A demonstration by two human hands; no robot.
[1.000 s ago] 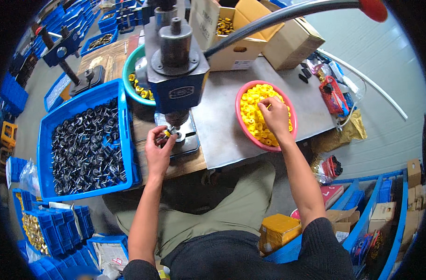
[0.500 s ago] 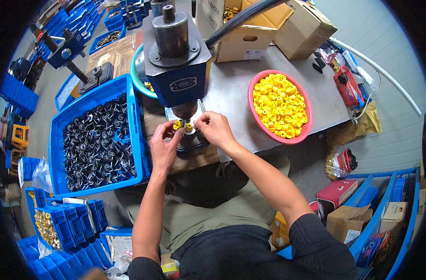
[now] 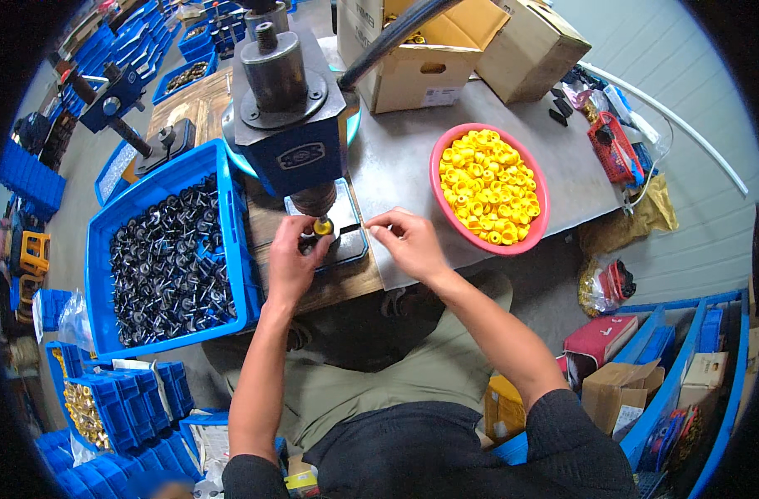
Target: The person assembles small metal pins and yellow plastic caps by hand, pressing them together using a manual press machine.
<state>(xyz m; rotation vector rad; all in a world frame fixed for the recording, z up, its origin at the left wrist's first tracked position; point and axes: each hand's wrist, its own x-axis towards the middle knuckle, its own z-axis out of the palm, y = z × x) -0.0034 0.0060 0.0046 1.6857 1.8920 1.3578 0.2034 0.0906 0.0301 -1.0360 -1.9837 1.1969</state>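
Note:
Beneath the ram of a blue bench press (image 3: 300,158), a small yellow cap (image 3: 322,226) sits upright. The thumb and fingers of my left hand (image 3: 293,259) are closed around it, and a dark part partly shows between them. My right hand (image 3: 410,245) is at the right edge of the press's metal base (image 3: 346,243), thumb and forefinger pinched together. Whatever lies between those fingertips is too small to make out. To the left stands a blue bin (image 3: 242,274) of black discs with metal pins (image 3: 172,258). At the right is a pink bowl (image 3: 542,220) full of yellow caps (image 3: 492,187).
The press's long lever (image 3: 396,37) slants up to the right. Behind the pink bowl stand an open cardboard box (image 3: 421,79) and another carton (image 3: 533,50). A second press (image 3: 118,104) stands at the far left. Blue crates (image 3: 122,407) are stacked at the lower left.
My right hand has moved right, away from the spot under the ram. My left hand has shifted slightly, and the yellow cap is now directly under the ram. The view has shifted a little.

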